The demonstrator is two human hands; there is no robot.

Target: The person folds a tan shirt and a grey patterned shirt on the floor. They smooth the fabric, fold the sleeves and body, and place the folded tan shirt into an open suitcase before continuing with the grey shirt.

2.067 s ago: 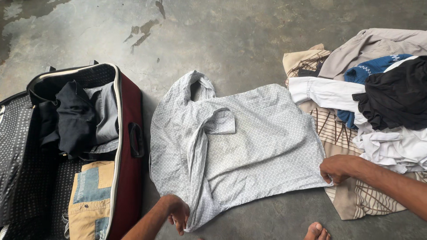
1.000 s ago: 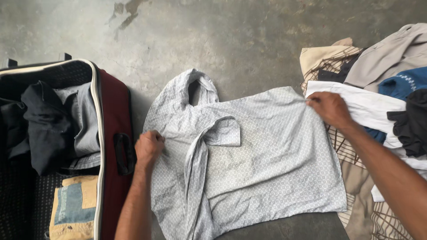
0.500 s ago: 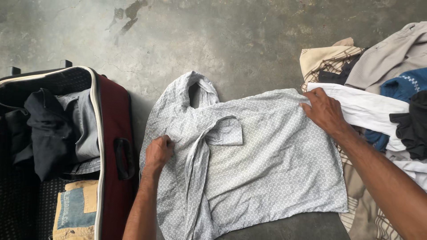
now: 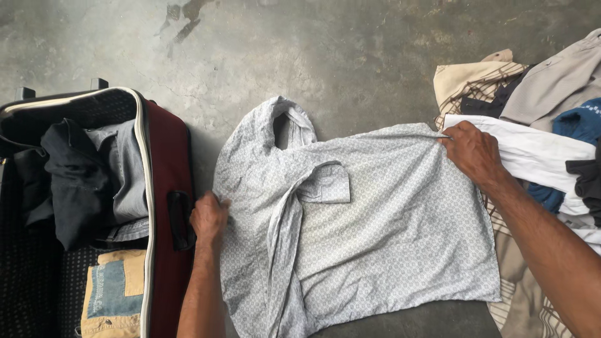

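Pale patterned shirt point(image 4: 375, 231) spread flat on the concrete floor point(image 4: 313, 56), collar end toward the far side, one chest pocket showing near the middle. Left hand point(image 4: 208, 219) pinching the shirt's left edge, right up against the suitcase point(image 4: 164, 163). Right hand point(image 4: 472, 152) closed on the shirt's far right corner, just where it meets the clothes pile point(image 4: 551, 125).

One suitcase, maroon, lying open on the left, black handle facing the shirt. Packed inside: a black garment point(image 4: 69, 181), a grey one point(image 4: 128, 175), and tan trousers with a blue patch point(image 4: 113, 291), patch rectangular, near the bottom edge. Pile on the right: white, blue, black, beige and a striped tan piece, all overlapping, so no exact count there. Two hands, one shirt between them.
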